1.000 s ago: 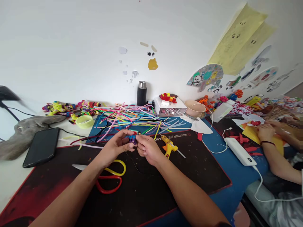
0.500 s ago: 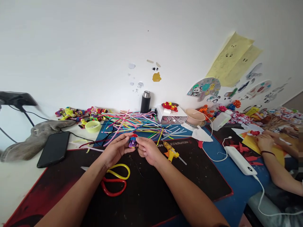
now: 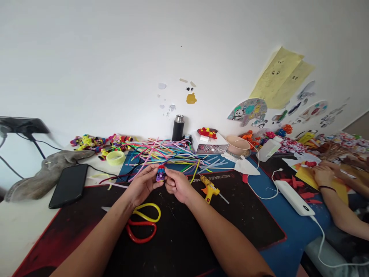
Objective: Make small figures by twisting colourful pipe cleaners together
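Note:
Between my two hands is a small pipe-cleaner figure (image 3: 160,175) in purple and blue with red at the top, held upright over the black mat. My left hand (image 3: 142,184) grips its left side with thumb and fingers. The fingertips of my right hand (image 3: 179,186) pinch its upper right edge. Under my left forearm lie scissors with one yellow and one red handle (image 3: 156,231), their blades partly hidden. A yellow glue gun (image 3: 211,190) with a glue stick rests to the right of my right hand.
Colourful pipe cleaners (image 3: 161,150) are piled behind my hands, before a black flask (image 3: 178,129). A phone (image 3: 68,186) and a yellow-green tape roll (image 3: 115,157) lie left. A white power bank (image 3: 295,198) with a cable sits right, near another person's arm (image 3: 340,207).
The figure has turned a little in my fingers and shows more of its blue part. The whole view has shifted slightly. Both hands keep their hold.

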Action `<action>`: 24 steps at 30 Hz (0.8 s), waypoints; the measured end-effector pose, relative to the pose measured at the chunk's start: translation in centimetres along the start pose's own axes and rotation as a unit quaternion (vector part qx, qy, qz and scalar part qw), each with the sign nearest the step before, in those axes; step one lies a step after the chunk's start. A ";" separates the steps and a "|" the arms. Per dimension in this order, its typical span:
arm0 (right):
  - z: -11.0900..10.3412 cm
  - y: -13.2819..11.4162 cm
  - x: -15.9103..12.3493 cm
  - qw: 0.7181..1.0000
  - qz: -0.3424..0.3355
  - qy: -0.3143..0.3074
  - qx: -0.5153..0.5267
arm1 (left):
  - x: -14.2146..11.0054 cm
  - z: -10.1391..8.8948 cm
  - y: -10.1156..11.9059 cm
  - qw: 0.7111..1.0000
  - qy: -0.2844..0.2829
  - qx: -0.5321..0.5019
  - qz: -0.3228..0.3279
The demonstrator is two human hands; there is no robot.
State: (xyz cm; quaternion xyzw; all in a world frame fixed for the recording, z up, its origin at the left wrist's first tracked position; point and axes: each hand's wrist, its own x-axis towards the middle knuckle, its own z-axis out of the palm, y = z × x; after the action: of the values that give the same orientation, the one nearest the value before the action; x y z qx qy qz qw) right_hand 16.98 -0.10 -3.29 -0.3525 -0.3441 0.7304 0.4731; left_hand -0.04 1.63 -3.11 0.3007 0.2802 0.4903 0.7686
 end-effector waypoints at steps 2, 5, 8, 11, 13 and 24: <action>-0.1 0.1 0.0 1.000 -0.001 0.002 0.006 | 0.1 0.1 -0.1 1.000 -0.002 -0.003 -0.004; -0.2 0.2 0.0 1.000 -0.001 0.007 0.014 | 0.2 0.3 -0.2 1.000 -0.005 -0.007 -0.011; -0.4 0.2 0.0 1.000 0.001 0.010 0.021 | 0.3 0.3 -0.3 1.000 -0.005 -0.010 -0.020; -0.4 0.3 -0.1 1.000 0.002 0.013 0.027 | 0.3 0.2 -0.5 1.000 -0.003 -0.013 -0.025; -0.5 0.3 -0.2 0.999 0.000 0.015 0.030 | 0.4 0.1 -0.6 1.000 -0.006 -0.014 -0.025; -0.4 0.3 -0.4 0.999 -0.004 0.025 0.038 | 0.2 0.3 -0.7 1.000 -0.004 -0.007 -0.028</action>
State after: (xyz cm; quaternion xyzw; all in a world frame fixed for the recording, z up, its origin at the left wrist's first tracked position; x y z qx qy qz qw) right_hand 17.30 -0.50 -3.66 -0.3507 -0.3058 0.7320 0.4978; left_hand 0.67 1.47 -3.44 0.2894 0.2824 0.4695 0.7849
